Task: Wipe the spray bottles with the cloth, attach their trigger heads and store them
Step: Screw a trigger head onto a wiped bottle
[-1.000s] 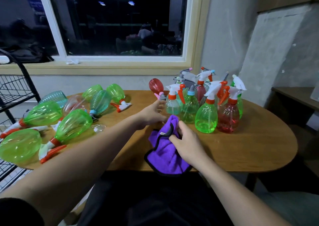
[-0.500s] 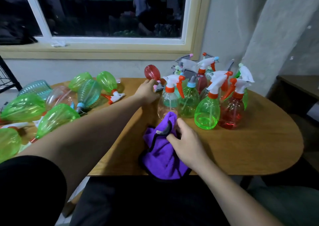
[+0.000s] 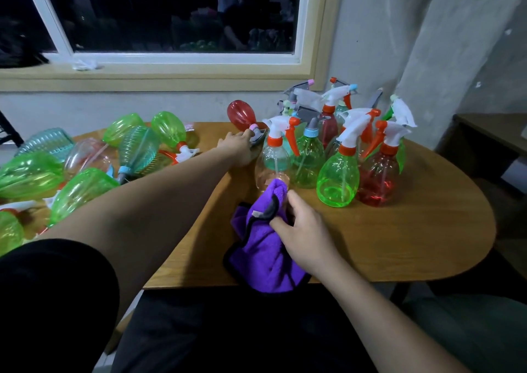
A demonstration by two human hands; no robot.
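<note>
A purple cloth (image 3: 262, 261) with a black hem lies at the table's near edge, and my right hand (image 3: 302, 236) grips its bunched top. My left hand (image 3: 236, 150) is stretched far across the table and touches the grey trigger head (image 3: 258, 136) of a red bottle (image 3: 241, 113) lying on its side; whether the fingers close around it is hidden. Just right of that hand stands a clear bottle (image 3: 272, 164) with a white and orange trigger. A cluster of upright bottles follows, among them a green bottle (image 3: 338, 179) and a red one (image 3: 377, 179).
Several green, teal and clear bottles (image 3: 79, 190) lie on their sides across the left of the wooden table (image 3: 413, 244). A wall and window sill (image 3: 159, 73) run behind. A dark side table (image 3: 490, 133) stands at the right.
My left hand has reached forward from beside the cloth to the lying red bottle's trigger head. My right hand keeps its hold on the cloth. The camera has tilted down and nearer.
</note>
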